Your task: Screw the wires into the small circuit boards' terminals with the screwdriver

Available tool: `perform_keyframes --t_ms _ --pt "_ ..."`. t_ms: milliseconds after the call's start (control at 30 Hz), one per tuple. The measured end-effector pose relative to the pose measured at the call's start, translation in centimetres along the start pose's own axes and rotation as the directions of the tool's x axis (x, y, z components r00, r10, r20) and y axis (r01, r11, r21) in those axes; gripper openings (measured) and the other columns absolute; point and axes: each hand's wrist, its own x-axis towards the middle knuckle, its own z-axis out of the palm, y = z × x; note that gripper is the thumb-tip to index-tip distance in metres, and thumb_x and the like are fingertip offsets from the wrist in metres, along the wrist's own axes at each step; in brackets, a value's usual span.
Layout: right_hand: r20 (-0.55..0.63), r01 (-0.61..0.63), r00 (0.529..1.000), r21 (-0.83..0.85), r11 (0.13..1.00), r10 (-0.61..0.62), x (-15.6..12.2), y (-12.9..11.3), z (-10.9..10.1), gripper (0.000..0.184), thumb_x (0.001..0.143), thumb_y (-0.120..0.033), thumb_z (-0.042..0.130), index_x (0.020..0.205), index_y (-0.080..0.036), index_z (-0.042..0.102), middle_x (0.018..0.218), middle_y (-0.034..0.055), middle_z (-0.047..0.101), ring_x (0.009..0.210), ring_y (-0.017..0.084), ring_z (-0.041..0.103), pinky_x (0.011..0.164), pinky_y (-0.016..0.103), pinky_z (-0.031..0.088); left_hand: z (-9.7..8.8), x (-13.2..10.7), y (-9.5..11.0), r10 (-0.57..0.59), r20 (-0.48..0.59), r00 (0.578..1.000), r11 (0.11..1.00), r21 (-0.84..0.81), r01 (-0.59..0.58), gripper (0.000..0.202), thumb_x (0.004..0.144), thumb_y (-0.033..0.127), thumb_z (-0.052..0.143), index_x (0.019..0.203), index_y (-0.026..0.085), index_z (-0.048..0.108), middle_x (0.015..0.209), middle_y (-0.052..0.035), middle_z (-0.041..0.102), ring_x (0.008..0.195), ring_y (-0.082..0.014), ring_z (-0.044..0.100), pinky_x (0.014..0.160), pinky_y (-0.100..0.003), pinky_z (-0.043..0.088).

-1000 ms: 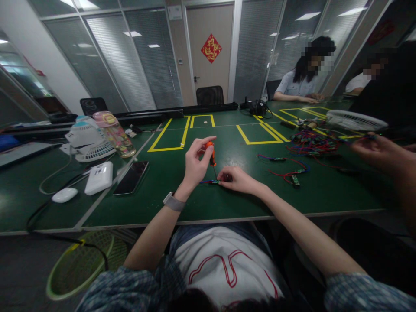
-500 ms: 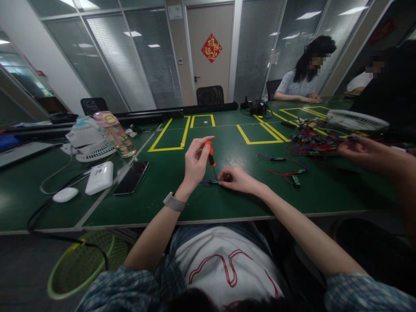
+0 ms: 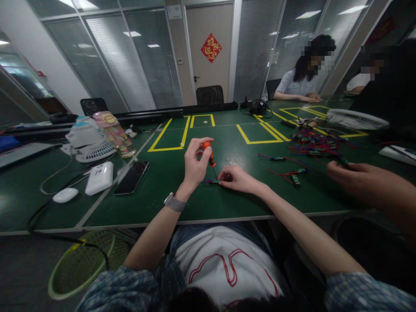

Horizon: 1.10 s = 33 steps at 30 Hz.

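Observation:
My left hand (image 3: 196, 159) is closed around the handle of an orange and black screwdriver (image 3: 212, 160). The tool leans slightly, and its thin shaft points down at a small green circuit board (image 3: 213, 181) with red and blue wires. My right hand (image 3: 238, 180) rests on the table and pinches the right end of that board; its fingertips partly hide it. Whether the screwdriver's tip touches a screw is too small to tell. To the right lie more wired boards, one higher up (image 3: 277, 159) and one lower (image 3: 295, 180).
A co-worker's hand (image 3: 354, 173) holds a wired board at the right, near a tangled pile of wired boards (image 3: 310, 141). On the left are a phone (image 3: 131, 177), a white case (image 3: 99, 177), a mouse (image 3: 65, 195), a bottle (image 3: 115, 134) and a fan (image 3: 87, 138).
The co-worker's hand has drawn back from the pile, down and to the left, with a wired board. My left fingers have shifted slightly on the screwdriver handle; my right hand stays in place.

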Motion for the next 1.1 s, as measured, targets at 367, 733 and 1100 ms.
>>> perform_keyframes --t_ms 367,733,1100 --pt "-0.003 0.002 1.0 0.011 1.0 -0.002 -0.05 0.1 0.08 0.007 0.078 -0.013 0.068 0.085 -0.014 0.069 0.075 0.0026 0.064 0.065 0.013 0.058 0.062 0.024 0.044 0.17 -0.05 -0.5 0.013 -0.025 1.0 0.997 0.078 -0.011 0.023 0.085 0.025 0.069 0.107 0.024 0.065 0.1 -0.0021 0.059 0.08 -0.0106 0.06 0.063 -0.019 0.051" --pt "-0.004 0.003 1.0 0.02 1.0 -0.003 -0.02 0.04 0.04 0.007 0.078 -0.013 0.068 0.085 -0.013 0.069 0.074 0.0024 0.063 0.064 0.013 0.057 0.061 0.024 0.043 0.33 -0.21 -0.56 -0.012 0.105 0.994 0.997 -0.074 0.02 0.028 0.093 0.021 0.055 0.12 0.023 0.061 0.108 -0.006 0.065 0.085 -0.0127 0.065 0.075 -0.025 0.054" --pt "-0.007 0.0 1.0 0.009 1.0 0.0 0.01 0.2 0.12 0.007 0.078 -0.013 0.069 0.084 -0.013 0.07 0.073 0.0021 0.063 0.063 0.013 0.057 0.06 0.023 0.042 0.15 0.22 -0.15 -0.017 -0.015 1.0 0.998 -0.068 0.015 0.014 0.09 0.022 0.063 0.102 0.021 0.069 0.094 -0.0025 0.064 0.079 -0.0101 0.062 0.068 -0.02 0.052"
